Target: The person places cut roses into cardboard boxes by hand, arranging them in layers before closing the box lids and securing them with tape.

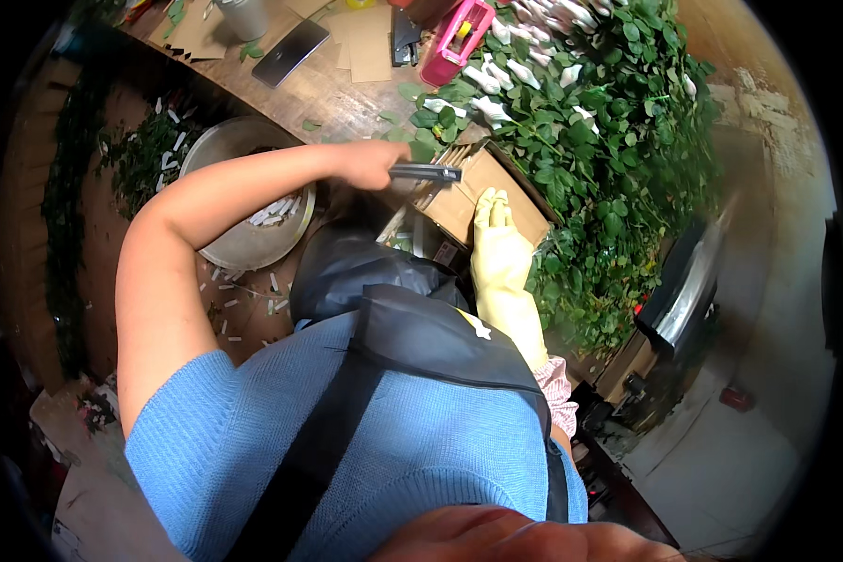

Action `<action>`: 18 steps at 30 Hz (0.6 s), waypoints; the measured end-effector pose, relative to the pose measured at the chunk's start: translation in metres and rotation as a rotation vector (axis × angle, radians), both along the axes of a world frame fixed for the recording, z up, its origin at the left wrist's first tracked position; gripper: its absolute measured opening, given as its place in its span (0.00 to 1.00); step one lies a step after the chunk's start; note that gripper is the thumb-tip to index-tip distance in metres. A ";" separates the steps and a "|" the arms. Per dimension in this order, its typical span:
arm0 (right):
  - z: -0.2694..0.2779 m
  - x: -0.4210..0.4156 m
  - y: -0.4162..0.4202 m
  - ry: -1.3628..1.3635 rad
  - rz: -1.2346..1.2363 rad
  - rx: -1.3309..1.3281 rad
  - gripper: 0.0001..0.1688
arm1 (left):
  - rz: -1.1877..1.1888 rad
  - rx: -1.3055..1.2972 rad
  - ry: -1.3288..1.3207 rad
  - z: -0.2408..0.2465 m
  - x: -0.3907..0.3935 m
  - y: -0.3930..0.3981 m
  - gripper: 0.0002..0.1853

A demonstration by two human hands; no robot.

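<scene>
My bare left hand (374, 165) grips a dark metal stapler (432, 173), whose far end lies over the edge of a brown cardboard wrap (456, 207). On the right, my right hand (499, 246) wears a pale yellow rubber glove. Its fingers lie straight and close together on the cardboard; its thumb is hidden, so whether it pinches the sheet cannot be told. The cardboard sits in a dark-edged frame or box (520, 179) at the near edge of the wooden table. Beside it spread leafy green stems (583, 161), with white and pink sleeved flower heads (522, 73) among them.
On the wooden table (316, 105) lie a dark phone (291, 53), cardboard pieces (370, 46), another stapler (404, 38), a pink tape dispenser (456, 42) and a grey cup (244, 17). A round metal basin (228, 246) with white scraps stands at the left, near cut leaves (137, 158).
</scene>
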State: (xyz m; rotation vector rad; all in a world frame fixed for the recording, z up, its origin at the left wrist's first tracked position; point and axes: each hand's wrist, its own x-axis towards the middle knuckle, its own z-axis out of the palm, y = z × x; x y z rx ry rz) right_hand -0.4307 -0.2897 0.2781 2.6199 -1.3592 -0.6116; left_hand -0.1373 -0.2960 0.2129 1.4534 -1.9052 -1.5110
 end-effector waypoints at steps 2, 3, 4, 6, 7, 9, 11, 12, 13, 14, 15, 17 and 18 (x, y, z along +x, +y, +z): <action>-0.005 -0.005 0.000 -0.034 -0.004 -0.011 0.37 | 0.069 -0.234 -0.383 0.001 0.001 0.013 0.23; -0.006 -0.004 0.000 -0.053 0.005 -0.012 0.37 | 0.112 -0.342 -0.579 0.006 0.004 0.022 0.24; -0.002 -0.001 0.001 -0.020 0.000 0.006 0.36 | 0.014 -0.596 -0.651 0.001 0.009 0.027 0.18; -0.002 -0.003 0.000 -0.025 0.039 0.001 0.36 | -0.093 -0.787 -0.732 -0.020 -0.001 0.041 0.11; -0.001 -0.003 0.000 -0.024 0.048 -0.001 0.36 | -0.156 -0.885 -0.764 -0.018 -0.009 0.042 0.08; 0.004 0.003 0.001 0.067 0.014 0.025 0.36 | -0.185 -0.976 -0.749 -0.014 -0.024 0.050 0.05; 0.011 0.009 0.002 0.128 -0.021 0.050 0.36 | -0.198 -1.162 -0.788 -0.010 -0.029 0.048 0.05; 0.010 0.009 0.001 0.121 0.017 0.012 0.37 | -0.224 -1.160 -0.786 -0.008 -0.029 0.045 0.06; 0.011 0.009 0.001 0.124 0.015 0.022 0.37 | -0.250 -1.159 -0.783 -0.007 -0.027 0.041 0.06; 0.012 0.009 0.001 0.127 0.012 0.032 0.37 | -0.278 -1.158 -0.780 -0.006 -0.025 0.040 0.07; 0.014 0.010 0.001 0.129 0.003 0.041 0.37 | -0.294 -1.132 -0.842 -0.003 -0.025 0.040 0.07; 0.011 0.007 0.000 0.117 0.025 0.027 0.37 | -0.328 -1.078 -0.964 0.002 -0.025 0.042 0.09; 0.010 0.006 0.000 0.110 0.034 0.020 0.37 | -0.329 -1.079 -0.972 0.004 -0.025 0.041 0.10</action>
